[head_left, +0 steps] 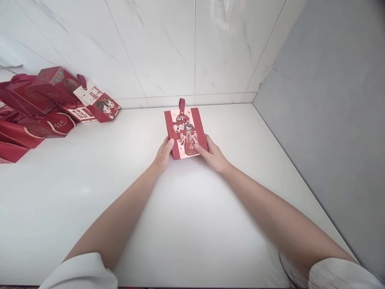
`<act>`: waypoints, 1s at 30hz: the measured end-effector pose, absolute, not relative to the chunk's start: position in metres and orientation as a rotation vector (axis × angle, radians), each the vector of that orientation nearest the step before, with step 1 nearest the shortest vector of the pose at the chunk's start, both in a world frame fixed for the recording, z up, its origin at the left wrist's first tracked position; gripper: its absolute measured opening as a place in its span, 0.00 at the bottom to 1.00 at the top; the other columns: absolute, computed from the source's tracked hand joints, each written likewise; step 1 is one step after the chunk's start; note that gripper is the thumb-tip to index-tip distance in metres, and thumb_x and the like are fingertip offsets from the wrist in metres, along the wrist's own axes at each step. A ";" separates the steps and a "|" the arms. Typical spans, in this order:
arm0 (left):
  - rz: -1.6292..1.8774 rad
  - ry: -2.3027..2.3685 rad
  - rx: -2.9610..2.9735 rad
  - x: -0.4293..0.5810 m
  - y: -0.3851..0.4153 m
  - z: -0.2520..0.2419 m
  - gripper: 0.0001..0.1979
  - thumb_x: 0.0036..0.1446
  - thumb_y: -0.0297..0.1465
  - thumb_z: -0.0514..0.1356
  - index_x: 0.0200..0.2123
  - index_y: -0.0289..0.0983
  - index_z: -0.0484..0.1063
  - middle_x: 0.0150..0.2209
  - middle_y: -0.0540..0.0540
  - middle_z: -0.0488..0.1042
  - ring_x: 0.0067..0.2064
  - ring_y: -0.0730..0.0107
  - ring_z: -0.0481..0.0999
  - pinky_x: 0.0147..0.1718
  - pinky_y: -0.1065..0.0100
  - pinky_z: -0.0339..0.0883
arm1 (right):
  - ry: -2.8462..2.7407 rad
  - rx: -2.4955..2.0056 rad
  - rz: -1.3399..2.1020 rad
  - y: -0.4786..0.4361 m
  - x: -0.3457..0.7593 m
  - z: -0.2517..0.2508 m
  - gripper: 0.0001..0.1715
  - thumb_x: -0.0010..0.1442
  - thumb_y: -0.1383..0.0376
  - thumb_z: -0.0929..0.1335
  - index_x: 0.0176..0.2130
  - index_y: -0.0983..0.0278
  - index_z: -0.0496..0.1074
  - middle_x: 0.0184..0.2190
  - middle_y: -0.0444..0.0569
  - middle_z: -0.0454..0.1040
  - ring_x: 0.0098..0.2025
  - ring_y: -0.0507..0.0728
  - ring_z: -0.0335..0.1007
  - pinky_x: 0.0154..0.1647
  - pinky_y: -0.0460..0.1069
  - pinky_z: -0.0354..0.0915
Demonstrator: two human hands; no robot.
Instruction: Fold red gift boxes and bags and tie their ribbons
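A red gift box (189,138) is held between my two hands over the middle of the white table. Its front carries a cartoon couple in red robes on a pale pink panel, and a small red strap loop (182,106) stands up from its top edge. My left hand (164,155) grips the lower left side, thumb on the front. On the lower right, my right hand (214,154) grips the box with its thumb lying across the printed face. The fingers behind the box are hidden.
Several red gift boxes (55,84) are piled at the table's left back, some with ribbon or cord handles. A marbled tile wall (168,48) rises behind the white table (144,241). Along the right side stands a grey surface (331,120).
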State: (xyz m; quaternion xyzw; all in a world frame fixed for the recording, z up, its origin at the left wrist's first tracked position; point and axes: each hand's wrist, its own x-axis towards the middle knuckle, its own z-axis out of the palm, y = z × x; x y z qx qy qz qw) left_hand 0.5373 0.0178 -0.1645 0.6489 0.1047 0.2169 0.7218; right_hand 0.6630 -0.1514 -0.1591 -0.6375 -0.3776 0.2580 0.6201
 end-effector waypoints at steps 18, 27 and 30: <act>0.462 0.242 1.426 0.536 0.017 -0.162 0.31 0.64 0.52 0.55 0.63 0.42 0.65 0.63 0.42 0.70 0.67 0.46 0.65 0.67 0.45 0.56 | -0.879 -1.458 0.586 -0.150 0.664 -0.161 0.37 0.63 0.44 0.68 0.64 0.56 0.61 0.64 0.49 0.69 0.64 0.62 0.67 0.66 0.58 0.62; 0.462 0.248 1.431 0.536 0.019 -0.164 0.31 0.64 0.52 0.55 0.64 0.43 0.64 0.63 0.43 0.69 0.67 0.47 0.64 0.67 0.46 0.56 | -0.880 -1.449 0.586 -0.151 0.663 -0.158 0.37 0.63 0.44 0.68 0.63 0.56 0.61 0.63 0.49 0.70 0.63 0.62 0.67 0.64 0.57 0.64; 0.458 0.247 1.431 0.537 0.020 -0.165 0.31 0.65 0.52 0.54 0.64 0.42 0.63 0.64 0.42 0.68 0.67 0.47 0.64 0.66 0.47 0.57 | -0.887 -1.445 0.575 -0.151 0.662 -0.157 0.35 0.63 0.45 0.68 0.63 0.57 0.62 0.62 0.49 0.70 0.63 0.61 0.68 0.63 0.57 0.65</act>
